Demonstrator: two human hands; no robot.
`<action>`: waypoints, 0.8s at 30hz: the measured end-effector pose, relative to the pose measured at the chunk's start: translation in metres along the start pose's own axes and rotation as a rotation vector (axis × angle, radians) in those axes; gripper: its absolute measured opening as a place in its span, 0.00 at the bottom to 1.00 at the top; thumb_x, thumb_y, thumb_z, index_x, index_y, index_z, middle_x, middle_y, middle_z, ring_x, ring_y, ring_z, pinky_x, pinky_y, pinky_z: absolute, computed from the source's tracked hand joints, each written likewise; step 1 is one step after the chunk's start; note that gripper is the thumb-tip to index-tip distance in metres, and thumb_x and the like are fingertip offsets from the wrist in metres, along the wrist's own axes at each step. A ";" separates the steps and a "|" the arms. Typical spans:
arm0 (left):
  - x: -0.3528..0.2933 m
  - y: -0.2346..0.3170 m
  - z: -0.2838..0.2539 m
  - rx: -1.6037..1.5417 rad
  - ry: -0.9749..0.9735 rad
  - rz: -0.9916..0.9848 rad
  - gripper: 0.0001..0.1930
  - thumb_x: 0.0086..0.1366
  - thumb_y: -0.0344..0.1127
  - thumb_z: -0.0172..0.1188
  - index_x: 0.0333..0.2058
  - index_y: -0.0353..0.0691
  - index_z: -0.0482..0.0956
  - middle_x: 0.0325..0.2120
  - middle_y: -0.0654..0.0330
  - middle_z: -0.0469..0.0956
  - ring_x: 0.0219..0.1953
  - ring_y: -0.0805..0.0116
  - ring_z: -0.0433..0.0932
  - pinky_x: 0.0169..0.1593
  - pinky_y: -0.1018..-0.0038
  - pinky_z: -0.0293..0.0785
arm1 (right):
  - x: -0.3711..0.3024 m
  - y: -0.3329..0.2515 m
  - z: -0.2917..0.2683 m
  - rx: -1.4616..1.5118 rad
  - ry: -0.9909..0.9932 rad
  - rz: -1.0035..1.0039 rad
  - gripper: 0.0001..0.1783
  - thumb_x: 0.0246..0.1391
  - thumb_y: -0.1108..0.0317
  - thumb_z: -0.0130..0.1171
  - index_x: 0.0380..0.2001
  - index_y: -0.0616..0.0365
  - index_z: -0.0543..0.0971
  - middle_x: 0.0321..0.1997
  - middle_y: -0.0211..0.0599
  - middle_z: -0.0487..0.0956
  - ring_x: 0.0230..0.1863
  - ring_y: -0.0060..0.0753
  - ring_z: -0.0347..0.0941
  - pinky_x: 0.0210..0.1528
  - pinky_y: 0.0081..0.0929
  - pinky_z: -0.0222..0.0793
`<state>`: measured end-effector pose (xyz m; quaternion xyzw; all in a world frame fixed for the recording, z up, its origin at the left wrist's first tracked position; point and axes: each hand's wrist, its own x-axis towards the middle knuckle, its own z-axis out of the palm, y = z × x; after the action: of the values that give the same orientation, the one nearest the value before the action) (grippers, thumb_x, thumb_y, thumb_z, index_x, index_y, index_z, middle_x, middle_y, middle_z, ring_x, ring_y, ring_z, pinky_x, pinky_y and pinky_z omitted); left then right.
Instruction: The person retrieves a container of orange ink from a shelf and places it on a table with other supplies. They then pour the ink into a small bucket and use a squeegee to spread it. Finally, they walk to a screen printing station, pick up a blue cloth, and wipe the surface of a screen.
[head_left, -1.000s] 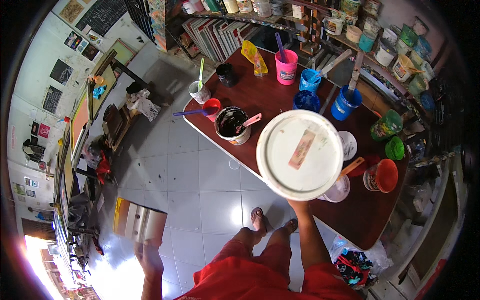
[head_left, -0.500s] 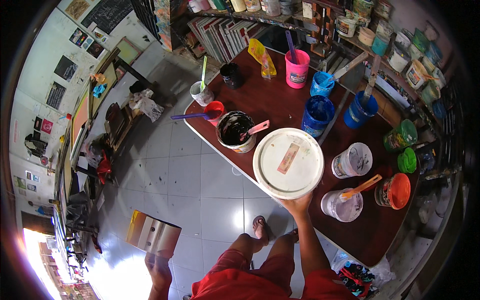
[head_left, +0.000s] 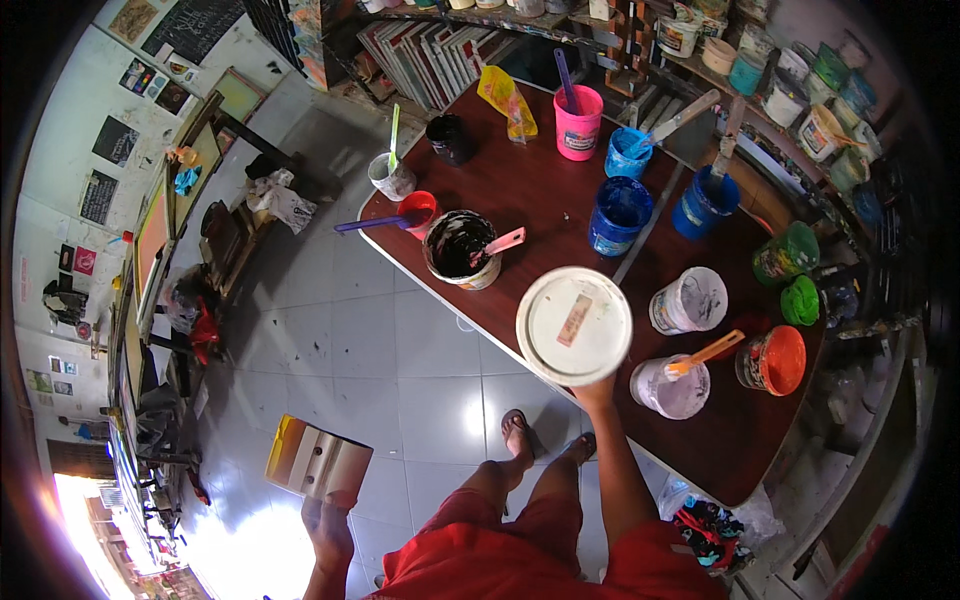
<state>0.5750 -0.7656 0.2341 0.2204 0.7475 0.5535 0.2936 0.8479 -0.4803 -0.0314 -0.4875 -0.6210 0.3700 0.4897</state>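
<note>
My left hand [head_left: 328, 528] is closed round a wide squeegee [head_left: 317, 460], above the floor left of my legs. The squeegee has a pale holder with two dark bolts and a yellow edge. My right hand [head_left: 597, 390] grips a round white lid [head_left: 573, 328] with a small label, face up over the table's near edge. The fingers are mostly beneath it, and whether a tub hangs under the lid is hidden. Nearby stand a tub of black paint [head_left: 458, 252] with a pink-handled tool, a whitish tub [head_left: 690, 300], and a pale-lilac tub [head_left: 670, 388] with an orange-handled tool.
The dark red table [head_left: 545, 215] also bears blue buckets [head_left: 620, 215], a pink cup [head_left: 577, 125], a red cup [head_left: 420, 210], an orange tub [head_left: 772, 360] and green tubs [head_left: 787, 253]. Shelves of paint tubs [head_left: 785, 97] line the right. A bag of rags [head_left: 712, 530] lies below the table.
The lid has gone lower, away from my head, closer to the table. The squeegee has shifted slightly right, and the view has moved a little.
</note>
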 end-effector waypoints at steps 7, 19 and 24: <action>-0.008 0.012 -0.002 -0.039 -0.062 -0.055 0.16 0.63 0.39 0.51 0.42 0.31 0.69 0.36 0.56 0.73 0.37 0.69 0.73 0.41 0.72 0.71 | -0.019 -0.077 -0.020 -0.078 -0.106 0.224 0.69 0.24 0.63 0.75 0.61 0.67 0.36 0.62 0.63 0.52 0.64 0.53 0.50 0.63 0.40 0.48; -0.010 0.014 -0.007 -0.262 -0.058 -0.050 0.12 0.63 0.34 0.51 0.39 0.30 0.72 0.34 0.57 0.75 0.36 0.69 0.74 0.44 0.71 0.71 | 0.091 -0.268 -0.072 -0.679 -0.289 -0.168 0.65 0.21 0.50 0.74 0.62 0.60 0.48 0.62 0.65 0.50 0.63 0.62 0.48 0.61 0.50 0.48; -0.011 0.008 -0.023 -0.304 -0.028 -0.058 0.08 0.64 0.36 0.50 0.34 0.37 0.71 0.30 0.62 0.73 0.34 0.72 0.72 0.44 0.71 0.69 | 0.102 -0.277 -0.046 -0.913 -0.503 -0.086 0.68 0.19 0.45 0.73 0.63 0.57 0.47 0.62 0.68 0.50 0.64 0.62 0.48 0.59 0.56 0.48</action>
<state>0.5672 -0.7866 0.2489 0.1596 0.6570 0.6484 0.3498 0.8205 -0.4518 0.2650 -0.5216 -0.8368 0.1469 0.0778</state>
